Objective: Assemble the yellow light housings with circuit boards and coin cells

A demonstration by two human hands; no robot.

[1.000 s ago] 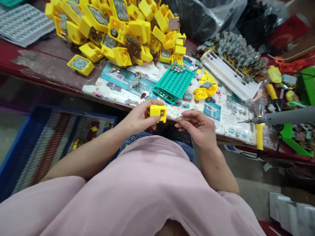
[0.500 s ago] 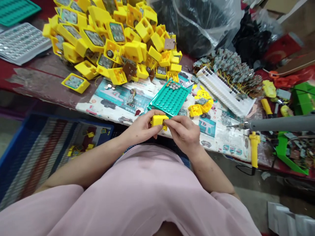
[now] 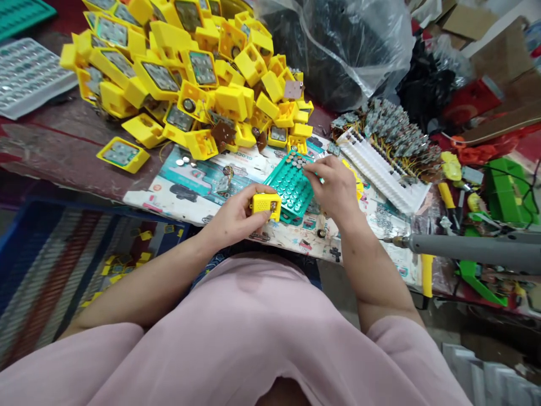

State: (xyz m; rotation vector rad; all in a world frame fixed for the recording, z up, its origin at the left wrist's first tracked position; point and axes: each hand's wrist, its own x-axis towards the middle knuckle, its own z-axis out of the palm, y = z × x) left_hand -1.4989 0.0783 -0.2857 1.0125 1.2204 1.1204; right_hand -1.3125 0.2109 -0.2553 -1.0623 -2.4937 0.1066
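Note:
In my left hand [image 3: 230, 220] is a small yellow plastic case [image 3: 262, 206], gripped between thumb and fingers. Its perforated face is up, and an opening with metal parts shows at its right end. My right hand [image 3: 336, 186] reaches over a green tray [image 3: 286, 192] with rows of round pockets. Thumb and forefinger are pinched at the button cells [image 3: 297, 160] near the tray's far end; the cell at the fingertips is partly hidden. Below the right wrist, a small round part with wires [image 3: 321, 232] lies on the printed sheet.
A large heap of yellow cases [image 3: 203, 96] fills the back left. Behind the right hand stand a white rack [image 3: 380, 169] and piled circuit boards [image 3: 397, 127]. From the right juts a grey electric screwdriver [image 3: 460, 245]. A blue crate [image 3: 25, 237] sits low at left.
My right hand has left the yellow case and moved forward and right to the tray's button cells. My left hand keeps the case, now slightly left, its right-end opening uncovered.

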